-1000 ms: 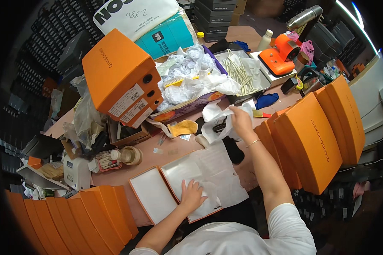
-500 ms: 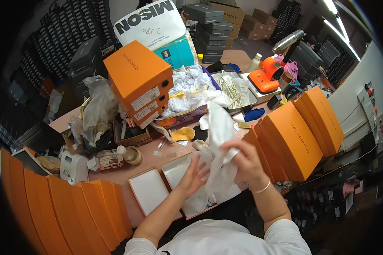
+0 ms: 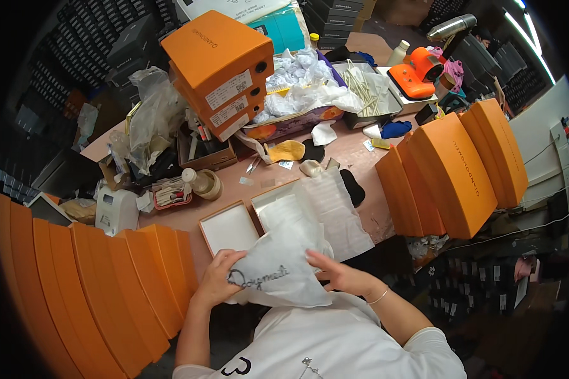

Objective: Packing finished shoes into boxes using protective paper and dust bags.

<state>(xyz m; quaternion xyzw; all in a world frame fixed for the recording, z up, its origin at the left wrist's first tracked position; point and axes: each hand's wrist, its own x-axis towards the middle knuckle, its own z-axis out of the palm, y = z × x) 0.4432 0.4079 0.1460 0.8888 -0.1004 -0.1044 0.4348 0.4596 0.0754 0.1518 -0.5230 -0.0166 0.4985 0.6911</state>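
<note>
A thin white bag-like sheet (image 3: 278, 265) with dark script printing spreads out in front of my chest, over the near part of an open box. Its left edge is pinched by my left hand (image 3: 218, 278), thumb on top. My right hand (image 3: 348, 276) is at the right edge, fingers apart and the forefinger stretched against the sheet. The open box (image 3: 262, 201), lined with white paper, is partly hidden under it. To the left lies a shallow white-lined box lid (image 3: 229, 228). White wrapping paper (image 3: 338, 218) drapes over the box's right side onto the table.
Orange shoeboxes stand in a row (image 3: 107, 278) at the left, a stack (image 3: 218, 54) at the back and a group (image 3: 452, 177) at the right. A bin of crumpled paper (image 3: 297, 129), an orange device (image 3: 417, 72) and a bottle (image 3: 196, 180) occupy the table. A black pad (image 3: 353, 187) lies beside the paper.
The white sheet, held up crumpled in my right hand, is now lower, closer to my body and spread with its printing showing. My left hand has taken hold; my right fingers have loosened.
</note>
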